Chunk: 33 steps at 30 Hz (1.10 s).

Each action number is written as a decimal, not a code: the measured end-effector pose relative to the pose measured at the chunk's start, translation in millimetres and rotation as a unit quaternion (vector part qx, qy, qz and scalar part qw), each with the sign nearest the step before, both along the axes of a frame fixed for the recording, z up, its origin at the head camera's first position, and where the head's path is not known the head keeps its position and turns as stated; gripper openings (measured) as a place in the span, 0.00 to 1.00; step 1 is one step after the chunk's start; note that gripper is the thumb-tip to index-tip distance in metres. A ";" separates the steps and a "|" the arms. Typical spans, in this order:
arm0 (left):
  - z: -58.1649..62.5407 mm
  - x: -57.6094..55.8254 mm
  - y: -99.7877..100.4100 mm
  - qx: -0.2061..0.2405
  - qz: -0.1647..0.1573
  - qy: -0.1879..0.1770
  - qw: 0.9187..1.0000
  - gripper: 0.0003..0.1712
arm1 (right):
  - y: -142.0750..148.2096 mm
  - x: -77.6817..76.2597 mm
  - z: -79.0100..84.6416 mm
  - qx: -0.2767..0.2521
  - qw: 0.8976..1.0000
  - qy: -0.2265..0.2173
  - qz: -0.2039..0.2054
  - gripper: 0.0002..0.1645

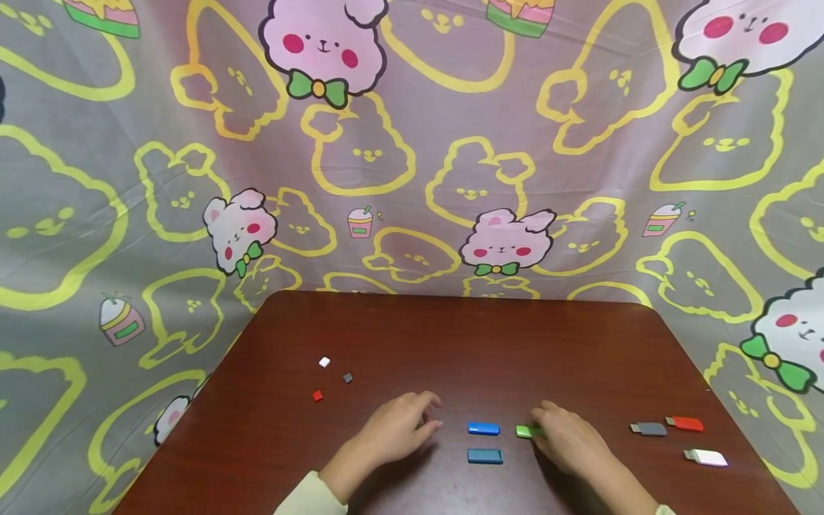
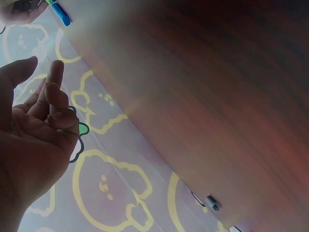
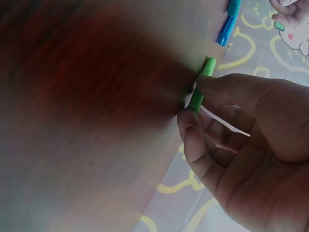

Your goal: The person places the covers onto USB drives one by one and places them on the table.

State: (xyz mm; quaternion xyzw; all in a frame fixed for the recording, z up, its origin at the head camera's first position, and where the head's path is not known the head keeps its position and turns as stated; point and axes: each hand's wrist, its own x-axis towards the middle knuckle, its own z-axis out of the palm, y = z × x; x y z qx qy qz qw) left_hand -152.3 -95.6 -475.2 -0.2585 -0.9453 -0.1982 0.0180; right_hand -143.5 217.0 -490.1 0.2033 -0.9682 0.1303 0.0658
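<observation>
My right hand pinches a green USB stick between thumb and finger, low over the table. In the right wrist view the green stick shows on both sides of the thumb. Left of it lie a blue USB stick and, nearer me, a teal one, side by side. To their left my left hand hovers with loosely bent fingers and holds nothing. The left wrist view shows that hand with its palm bare.
On the right lie a grey USB stick, a red one and a white one, metal plugs bare. Three small caps, white, grey and red, sit at the left. A patterned curtain surrounds the brown table.
</observation>
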 end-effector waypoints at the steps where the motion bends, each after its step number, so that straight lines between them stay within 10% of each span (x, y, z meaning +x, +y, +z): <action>1: -0.1 -0.1 -0.5 -0.001 0.002 0.000 1.000 0.16 | 0.1 -0.2 -0.1 0.001 1.000 -0.001 -0.001 0.15; 33: -1.5 -19.5 -52.5 0.007 0.059 0.069 0.996 0.19 | 34.0 -3.1 11.3 -0.012 0.999 -0.047 -0.022 0.21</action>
